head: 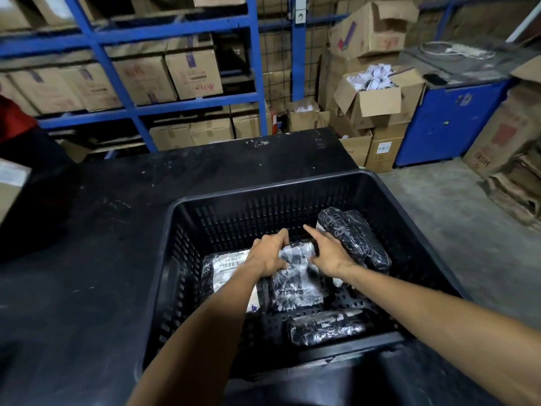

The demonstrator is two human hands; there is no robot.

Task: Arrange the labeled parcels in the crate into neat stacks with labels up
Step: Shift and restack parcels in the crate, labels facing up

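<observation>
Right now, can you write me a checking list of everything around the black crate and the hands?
Surface: dark scuffed table; the black crate sits at its right end.
Job's things: wrapped parcels in the crate. Label-up parcel at left; middle parcel under both hands; dark parcel leaning at the right wall; another parcel near the front, label not seen.
Clutter: nothing seen on the table.
Hands: left hand and right hand both on the middle parcel; right forefinger points out.
Cables: coiled white cable on the blue cabinet.
Surroundings: blue shelves of cardboard boxes, open box of paper scraps, concrete floor.
</observation>
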